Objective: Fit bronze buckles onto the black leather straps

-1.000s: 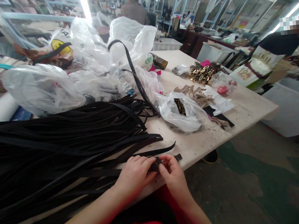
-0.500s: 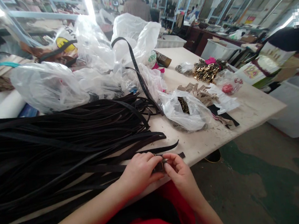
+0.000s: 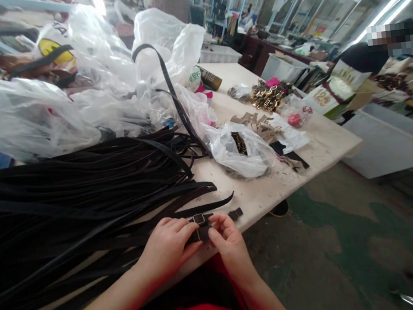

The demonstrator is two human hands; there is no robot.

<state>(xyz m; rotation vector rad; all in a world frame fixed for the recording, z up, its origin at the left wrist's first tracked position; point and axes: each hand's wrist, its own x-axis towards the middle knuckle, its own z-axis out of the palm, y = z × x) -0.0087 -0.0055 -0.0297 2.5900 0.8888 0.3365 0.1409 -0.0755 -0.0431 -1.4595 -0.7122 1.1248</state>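
Note:
Close to the table's front edge, my left hand (image 3: pixel 172 243) is closed on a black strap. A gold-rimmed buckle (image 3: pixel 199 219) shows on the strap just beyond its fingertips, and another gold edge shows under the thumb. My right hand (image 3: pixel 226 233) pinches the strap end (image 3: pixel 207 233) from the right, its thumb and forefinger close together. Part of the strap is hidden behind the fingers. Past the right hand, a short dark strap end (image 3: pixel 236 214) rests on the table. Many long black straps (image 3: pixel 83 189) lie in a thick bundle to the left.
Clear plastic bags (image 3: pixel 111 101) pile up behind the straps. An open white bag (image 3: pixel 241 153) with gold pieces, tan strips (image 3: pixel 257 124) and a heap of gold buckles (image 3: pixel 265 96) occupy the table's right part. A person (image 3: pixel 363 57) is beyond, near a white bin (image 3: pixel 398 133).
The view has turned to the right, so the scene sits further left. The right fingers have drawn slightly away from the left, and more of the buckle and strap now shows between the hands.

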